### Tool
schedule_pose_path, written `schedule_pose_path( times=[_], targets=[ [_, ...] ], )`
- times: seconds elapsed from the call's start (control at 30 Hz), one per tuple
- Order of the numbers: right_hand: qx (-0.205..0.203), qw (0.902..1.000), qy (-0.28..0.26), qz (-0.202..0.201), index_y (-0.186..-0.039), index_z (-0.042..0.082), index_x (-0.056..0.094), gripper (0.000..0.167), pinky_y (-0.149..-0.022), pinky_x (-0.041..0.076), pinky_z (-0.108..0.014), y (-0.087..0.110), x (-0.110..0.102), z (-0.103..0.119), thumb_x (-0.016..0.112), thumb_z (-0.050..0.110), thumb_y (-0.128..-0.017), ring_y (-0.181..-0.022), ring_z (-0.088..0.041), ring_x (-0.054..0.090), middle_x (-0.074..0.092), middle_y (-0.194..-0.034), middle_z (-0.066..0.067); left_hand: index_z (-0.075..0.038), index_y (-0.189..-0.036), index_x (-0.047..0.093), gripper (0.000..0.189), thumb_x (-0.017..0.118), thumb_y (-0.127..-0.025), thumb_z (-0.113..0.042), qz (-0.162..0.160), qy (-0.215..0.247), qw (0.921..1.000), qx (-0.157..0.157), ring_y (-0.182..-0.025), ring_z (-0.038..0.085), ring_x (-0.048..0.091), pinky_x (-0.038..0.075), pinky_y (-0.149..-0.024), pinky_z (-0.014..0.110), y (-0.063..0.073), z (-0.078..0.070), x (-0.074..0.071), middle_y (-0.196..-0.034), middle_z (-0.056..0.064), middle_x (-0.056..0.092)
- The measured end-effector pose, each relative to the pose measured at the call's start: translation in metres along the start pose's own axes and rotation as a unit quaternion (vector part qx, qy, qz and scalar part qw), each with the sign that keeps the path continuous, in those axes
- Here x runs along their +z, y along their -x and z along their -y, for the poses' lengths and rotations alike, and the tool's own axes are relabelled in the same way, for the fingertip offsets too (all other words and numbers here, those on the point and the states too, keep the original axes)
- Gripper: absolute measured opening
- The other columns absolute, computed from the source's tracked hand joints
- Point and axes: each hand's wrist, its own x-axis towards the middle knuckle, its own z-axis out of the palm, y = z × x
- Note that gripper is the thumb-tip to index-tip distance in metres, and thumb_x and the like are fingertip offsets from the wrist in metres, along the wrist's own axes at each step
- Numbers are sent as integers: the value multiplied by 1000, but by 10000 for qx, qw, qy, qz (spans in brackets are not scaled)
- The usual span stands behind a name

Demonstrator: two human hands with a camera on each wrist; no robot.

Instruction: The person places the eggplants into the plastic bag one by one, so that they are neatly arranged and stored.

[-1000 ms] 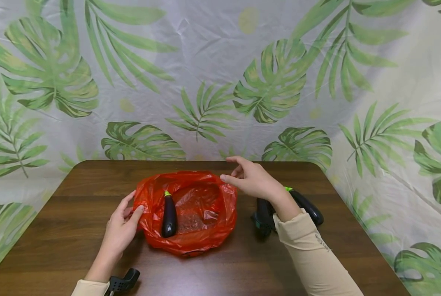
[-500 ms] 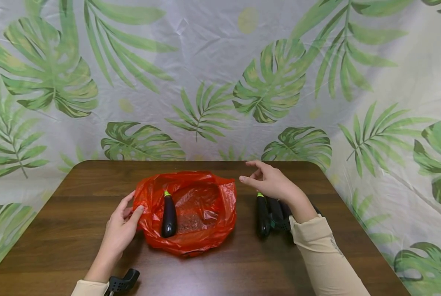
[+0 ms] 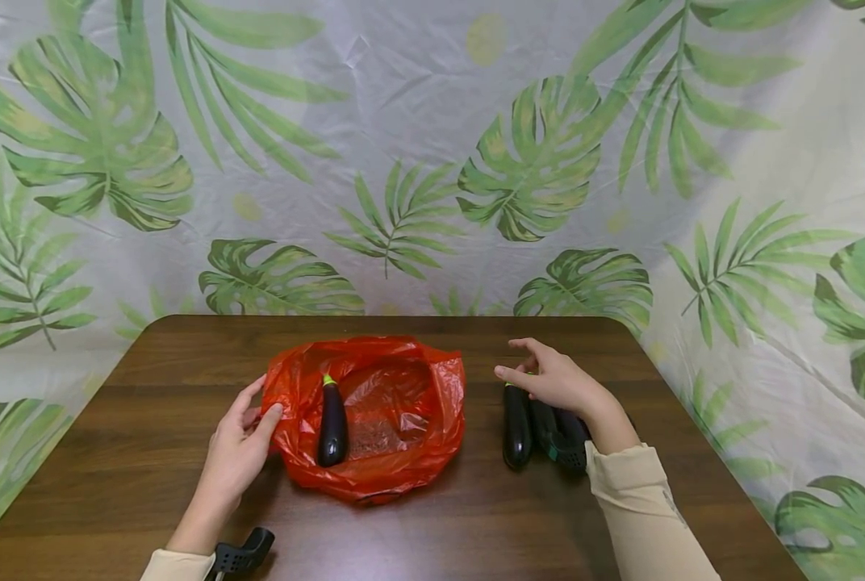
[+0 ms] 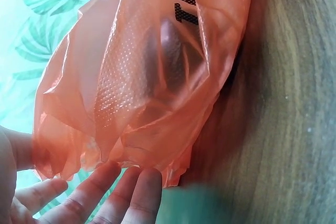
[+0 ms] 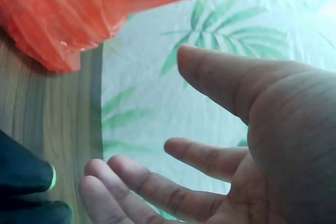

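Observation:
A red plastic bag (image 3: 443, 411) stands on the table with its mouth spread wide. One eggplant (image 3: 333, 428), dark purple with a green stem end, lies inside against the left wall. My left hand (image 3: 235, 448) pinches the bag's left rim, thumb within and fingers outside; in the left wrist view the fingers (image 4: 139, 195) lie along the edge of the film. To the right, my right hand (image 3: 557, 381) hovers empty, fingers spread, over the stem ends of several eggplants (image 3: 517, 436) lying side by side. The forearm and wrist camera partly cover them. Two eggplant ends (image 5: 23, 169) show in the right wrist view.
The brown wooden table (image 3: 403, 541) has a leaf-print cloth (image 3: 418, 161) hanging behind it. A black camera mount (image 3: 244, 553) sits at the left wrist, and another (image 3: 569, 453) hangs below the right wrist among the eggplants.
My right hand has moved right and slightly down, from the bag's right rim to above the eggplants, uncovering the leftmost of them. The left hand and the eggplant in the bag have stayed put.

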Motion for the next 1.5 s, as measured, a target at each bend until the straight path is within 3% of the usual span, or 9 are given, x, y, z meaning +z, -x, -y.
schedule_pose_path(
  times=[0.57,0.73,1.5],
  targets=[
    [165,9996,-227,-12,-160,-2,41,76,-80,62,-40,3,13,-31,68,44,-105,-87,-25,72,70,-114,-17,-18,-170,31,65,58,-112,-27,5,-3,10000,-24,-99,13,74,63,-78,21,-1,1,0,-145,30,63],
    [199,9997,-156,-46,-160,-1,41,77,-75,59,-35,3,15,-34,69,44,-105,-84,-24,72,70,-113,-16,-18,-170,31,65,58,-112,-27,6,-28,10000,-11,-97,11,74,62,-78,20,-1,1,0,-144,30,64],
    [340,9983,-471,38,-159,-4,41,75,-85,64,-41,-3,21,-42,68,41,-106,-95,-23,72,71,-121,-22,-18,-170,31,65,58,-112,-29,-1,-54,10000,-8,-99,13,73,62,-78,20,-1,2,0,-144,30,64]
  ],
)
